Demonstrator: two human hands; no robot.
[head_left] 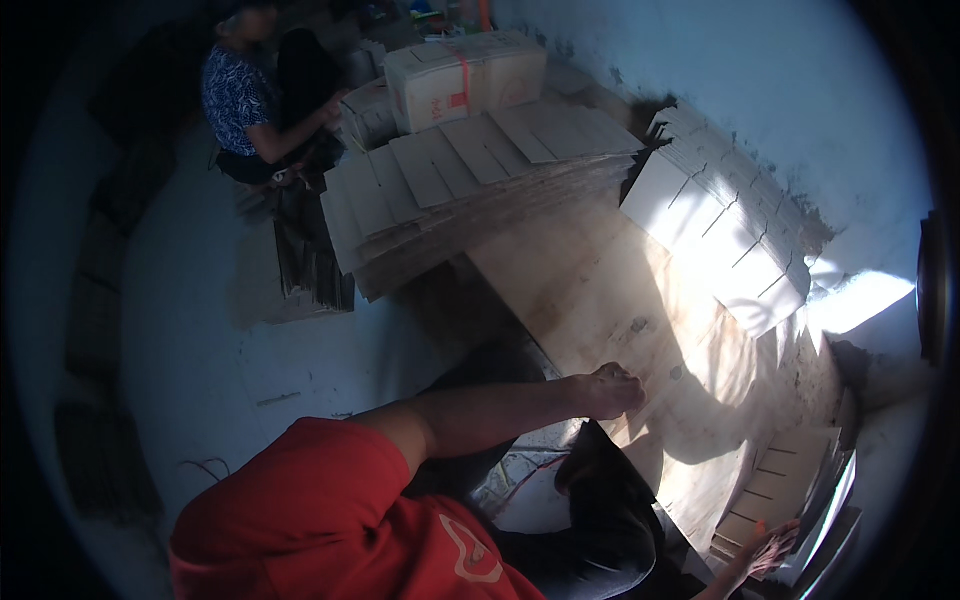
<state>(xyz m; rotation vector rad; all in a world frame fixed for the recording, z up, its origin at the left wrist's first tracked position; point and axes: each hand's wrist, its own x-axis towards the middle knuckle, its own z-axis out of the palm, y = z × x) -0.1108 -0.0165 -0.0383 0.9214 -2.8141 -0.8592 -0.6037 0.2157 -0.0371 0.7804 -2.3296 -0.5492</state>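
My left hand (612,390) reaches out from a red sleeve and rests on a large pale wooden board (610,290). Its fingers are curled under and I see nothing in them. My right hand (766,549) is low at the right edge. Its fingers lie spread on a small stack of slotted brown cardboard sheets (775,485), touching the top sheets. Dark trousers (610,510) over my legs fill the space between the two hands.
A tall pile of flat cardboard blanks (470,190) lies beyond the board, with a made-up carton (465,78) on top. White slotted blanks (715,225) lean along the blue wall. A seated person in a patterned blue top (240,95) handles cardboard at the far left.
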